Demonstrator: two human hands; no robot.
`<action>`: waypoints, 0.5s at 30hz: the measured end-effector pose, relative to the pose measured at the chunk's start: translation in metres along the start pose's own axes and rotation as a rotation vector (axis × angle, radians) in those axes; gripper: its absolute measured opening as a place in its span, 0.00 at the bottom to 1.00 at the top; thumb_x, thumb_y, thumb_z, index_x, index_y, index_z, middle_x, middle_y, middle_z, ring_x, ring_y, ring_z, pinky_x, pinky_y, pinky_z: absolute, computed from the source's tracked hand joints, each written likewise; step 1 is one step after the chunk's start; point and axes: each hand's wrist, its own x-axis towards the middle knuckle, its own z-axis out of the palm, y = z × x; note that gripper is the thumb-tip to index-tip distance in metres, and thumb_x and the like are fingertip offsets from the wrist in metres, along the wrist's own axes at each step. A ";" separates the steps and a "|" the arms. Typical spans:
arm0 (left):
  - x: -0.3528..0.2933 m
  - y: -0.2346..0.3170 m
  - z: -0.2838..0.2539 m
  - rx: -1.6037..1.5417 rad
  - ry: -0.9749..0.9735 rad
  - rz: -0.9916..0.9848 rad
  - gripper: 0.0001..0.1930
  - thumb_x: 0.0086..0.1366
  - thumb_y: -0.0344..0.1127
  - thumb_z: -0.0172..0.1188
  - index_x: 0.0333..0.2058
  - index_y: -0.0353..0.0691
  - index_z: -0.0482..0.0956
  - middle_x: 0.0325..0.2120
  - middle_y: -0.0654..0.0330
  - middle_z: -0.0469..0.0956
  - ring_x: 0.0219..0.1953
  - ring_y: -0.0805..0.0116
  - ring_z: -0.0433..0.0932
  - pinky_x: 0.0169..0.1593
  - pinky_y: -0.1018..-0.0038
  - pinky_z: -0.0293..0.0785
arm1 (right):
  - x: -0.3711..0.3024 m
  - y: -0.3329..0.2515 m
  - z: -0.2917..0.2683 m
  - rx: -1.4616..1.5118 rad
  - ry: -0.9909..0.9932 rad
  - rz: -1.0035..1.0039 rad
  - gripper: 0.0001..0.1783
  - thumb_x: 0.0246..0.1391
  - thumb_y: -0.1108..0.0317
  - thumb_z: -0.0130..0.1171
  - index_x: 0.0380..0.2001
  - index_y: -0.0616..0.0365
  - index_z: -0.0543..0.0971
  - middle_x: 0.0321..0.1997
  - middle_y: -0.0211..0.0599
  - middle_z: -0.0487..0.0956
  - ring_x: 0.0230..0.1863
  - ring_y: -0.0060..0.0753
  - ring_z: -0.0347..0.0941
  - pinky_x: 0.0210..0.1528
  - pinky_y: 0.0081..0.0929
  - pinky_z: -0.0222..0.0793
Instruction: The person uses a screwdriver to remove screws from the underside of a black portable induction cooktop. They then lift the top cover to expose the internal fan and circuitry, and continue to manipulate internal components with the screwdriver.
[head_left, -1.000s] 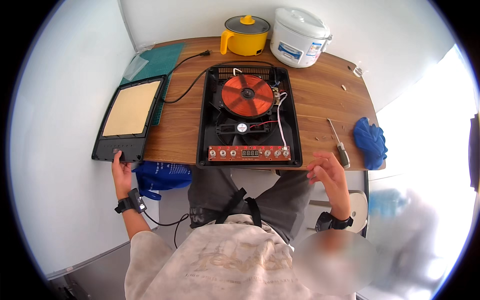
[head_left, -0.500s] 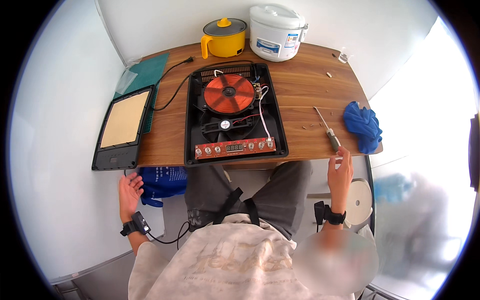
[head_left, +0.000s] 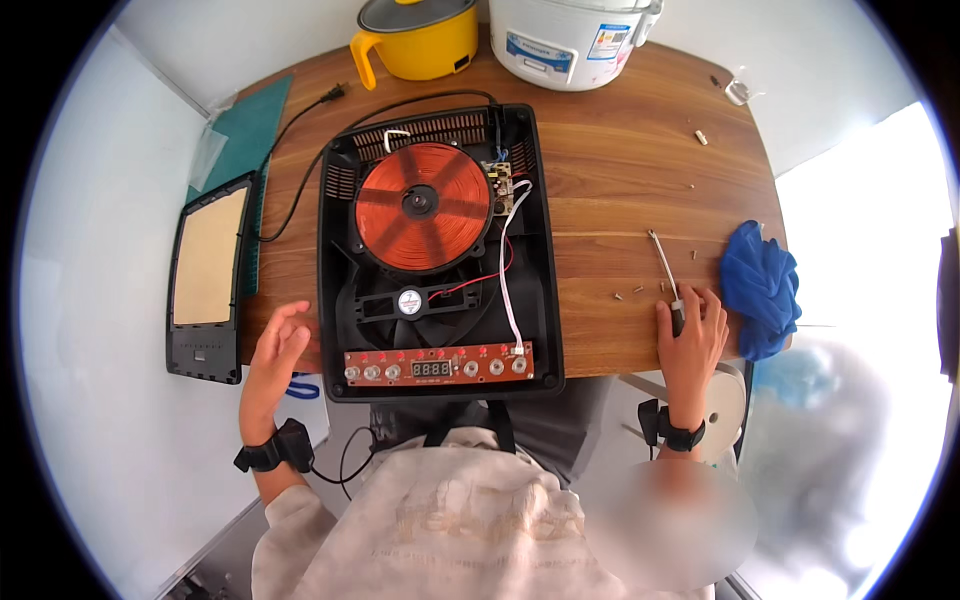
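Observation:
An induction cooker base (head_left: pixel 545 300) lies uncovered on the table, showing its orange-red coil (head_left: pixel 395 235), a black fan (head_left: pixel 375 302) and a red-brown control board (head_left: pixel 405 368) along the near edge. Beside its near left corner is my left hand (head_left: pixel 272 352), open and holding nothing, fingers a little bent. To the right, my right hand (head_left: pixel 693 345) is on the table with thumb and fingers around the dark handle of a screwdriver (head_left: pixel 664 258), whose metal shaft points away from me. Several small screws (head_left: pixel 639 289) lie by the shaft.
The cooker's detached top panel (head_left: pixel 208 260) rests at the left on a green mat (head_left: pixel 243 125). A black power cord (head_left: pixel 300 200) curves behind the base. A yellow pot (head_left: pixel 425 45) and white rice cooker (head_left: pixel 565 45) stand at the back; a blue cloth (head_left: pixel 760 285) lies right.
My view has shifted closer over the table. My left hand has risen from below the table edge to beside the cooker base. The right hand has reached forward and closed around the screwdriver's handle.

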 end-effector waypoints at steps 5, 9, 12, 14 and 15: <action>0.040 0.024 0.011 0.092 -0.169 -0.135 0.20 0.74 0.36 0.54 0.59 0.36 0.64 0.43 0.61 0.76 0.43 0.76 0.75 0.44 0.76 0.75 | 0.010 0.003 0.001 0.029 -0.094 0.011 0.17 0.57 0.66 0.65 0.49 0.57 0.80 0.51 0.46 0.74 0.51 0.50 0.70 0.54 0.44 0.67; 0.050 0.023 0.004 0.166 -0.224 -0.146 0.14 0.73 0.34 0.56 0.51 0.33 0.67 0.38 0.61 0.77 0.39 0.76 0.74 0.43 0.77 0.72 | 0.018 -0.004 -0.010 0.105 -0.144 0.087 0.15 0.56 0.69 0.66 0.47 0.58 0.82 0.48 0.45 0.75 0.49 0.49 0.71 0.52 0.42 0.69; 0.050 0.032 0.008 0.242 -0.209 -0.234 0.15 0.72 0.36 0.57 0.51 0.32 0.67 0.37 0.60 0.77 0.37 0.75 0.74 0.40 0.76 0.72 | 0.020 0.001 -0.008 0.113 -0.173 0.103 0.15 0.57 0.67 0.65 0.48 0.55 0.82 0.47 0.42 0.76 0.48 0.48 0.72 0.50 0.41 0.72; 0.051 0.022 0.009 0.220 -0.207 -0.275 0.17 0.72 0.36 0.57 0.51 0.32 0.67 0.37 0.60 0.78 0.36 0.73 0.75 0.38 0.75 0.72 | 0.024 -0.001 -0.012 0.115 -0.204 0.129 0.14 0.57 0.67 0.65 0.47 0.54 0.83 0.46 0.41 0.76 0.47 0.47 0.72 0.50 0.41 0.72; 0.051 0.010 0.010 0.160 -0.202 -0.278 0.17 0.71 0.37 0.57 0.52 0.32 0.67 0.37 0.60 0.78 0.36 0.73 0.75 0.38 0.75 0.72 | 0.022 0.000 -0.013 0.119 -0.213 0.156 0.14 0.57 0.67 0.65 0.47 0.53 0.83 0.43 0.40 0.75 0.46 0.46 0.72 0.47 0.42 0.71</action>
